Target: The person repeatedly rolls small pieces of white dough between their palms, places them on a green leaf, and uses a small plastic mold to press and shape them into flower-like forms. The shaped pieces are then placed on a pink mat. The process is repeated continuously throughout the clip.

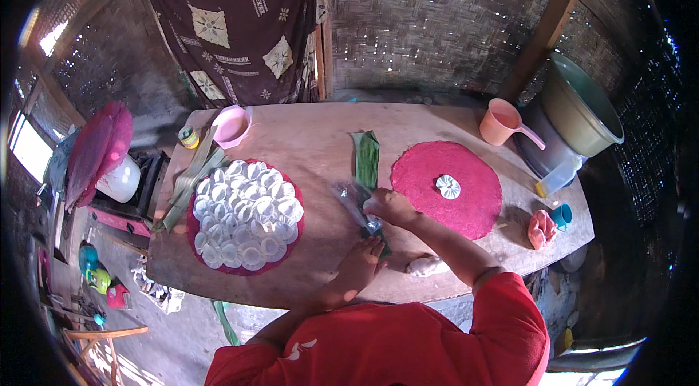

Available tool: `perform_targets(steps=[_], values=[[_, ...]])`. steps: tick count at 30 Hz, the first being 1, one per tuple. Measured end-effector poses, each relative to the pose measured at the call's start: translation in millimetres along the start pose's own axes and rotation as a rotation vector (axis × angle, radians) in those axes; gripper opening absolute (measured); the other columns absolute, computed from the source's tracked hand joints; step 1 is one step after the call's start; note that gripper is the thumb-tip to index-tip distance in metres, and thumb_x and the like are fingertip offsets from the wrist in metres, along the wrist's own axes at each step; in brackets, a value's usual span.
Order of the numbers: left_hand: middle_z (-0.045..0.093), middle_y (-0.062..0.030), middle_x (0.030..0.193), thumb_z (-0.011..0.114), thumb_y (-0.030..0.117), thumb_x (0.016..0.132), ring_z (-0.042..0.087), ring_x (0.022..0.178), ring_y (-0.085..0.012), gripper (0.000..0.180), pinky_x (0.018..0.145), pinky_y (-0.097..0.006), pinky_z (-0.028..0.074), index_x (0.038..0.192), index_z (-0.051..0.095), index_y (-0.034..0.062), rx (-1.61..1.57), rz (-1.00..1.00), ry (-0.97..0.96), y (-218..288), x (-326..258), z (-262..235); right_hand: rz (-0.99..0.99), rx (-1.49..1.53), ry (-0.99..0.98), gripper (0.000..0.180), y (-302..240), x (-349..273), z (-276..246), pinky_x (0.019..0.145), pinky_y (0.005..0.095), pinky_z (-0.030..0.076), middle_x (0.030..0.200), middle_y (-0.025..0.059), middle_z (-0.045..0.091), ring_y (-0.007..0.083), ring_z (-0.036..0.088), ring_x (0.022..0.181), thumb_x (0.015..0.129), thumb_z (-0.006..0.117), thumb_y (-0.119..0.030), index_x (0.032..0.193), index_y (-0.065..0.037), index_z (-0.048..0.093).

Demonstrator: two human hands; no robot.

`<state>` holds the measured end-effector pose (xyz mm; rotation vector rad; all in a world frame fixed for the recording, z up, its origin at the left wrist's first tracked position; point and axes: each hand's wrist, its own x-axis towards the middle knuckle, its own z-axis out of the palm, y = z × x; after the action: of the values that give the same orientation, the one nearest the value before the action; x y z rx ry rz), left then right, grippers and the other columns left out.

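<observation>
While the left hand [359, 264] lies flat on the green leaf strip [367, 160], keep it pinned. Right hand [386, 205], closed on clear plastic [349, 195] over that leaf, should press evenly.

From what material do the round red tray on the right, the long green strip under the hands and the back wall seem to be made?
The round red tray looks like woven plastic or fibre, matte, with a fine grainy weave. The long green strip seems to be a leaf, probably banana: smooth, slightly glossy, with lengthwise lines. The back wall looks like woven bamboo strips, dull grey-brown, with a basket pattern.
</observation>
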<state>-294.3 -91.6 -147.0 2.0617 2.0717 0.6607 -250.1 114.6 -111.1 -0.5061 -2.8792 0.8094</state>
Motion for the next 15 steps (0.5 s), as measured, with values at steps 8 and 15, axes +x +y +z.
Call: perform_targets(steps=[8, 15], values=[[0.052, -0.0215, 0.128, 0.057, 0.035, 0.089, 0.049, 0.12, -0.0327, 0.051, 0.104, -0.043, 0.036, 0.12, 0.053, -0.0056, 0.109, 0.04, 0.021, -1.0, 4.2, 17.1, 0.03, -0.421, -0.025, 0.077, 14.6, 19.6, 12.5, 0.094, 0.0486, 0.038, 0.121, 0.0197, 0.049, 0.0369, 0.047, 0.115, 0.074, 0.061, -0.066, 0.116, -0.002, 0.049], [0.055, -0.0272, 0.118, 0.055, 0.031, 0.091, 0.05, 0.115, -0.0381, 0.05, 0.102, -0.045, 0.038, 0.112, 0.054, -0.0145, 0.056, 0.135, -0.001, -2.4, 7.9, 4.4, 0.136, -0.443, -0.071, 0.075, 53.4, 93.2, -3.2, 0.092, 0.0514, 0.038, 0.122, 0.0174, 0.05, 0.0363, 0.047, 0.115, 0.075, 0.059, -0.068, 0.12, -0.009, 0.051]])
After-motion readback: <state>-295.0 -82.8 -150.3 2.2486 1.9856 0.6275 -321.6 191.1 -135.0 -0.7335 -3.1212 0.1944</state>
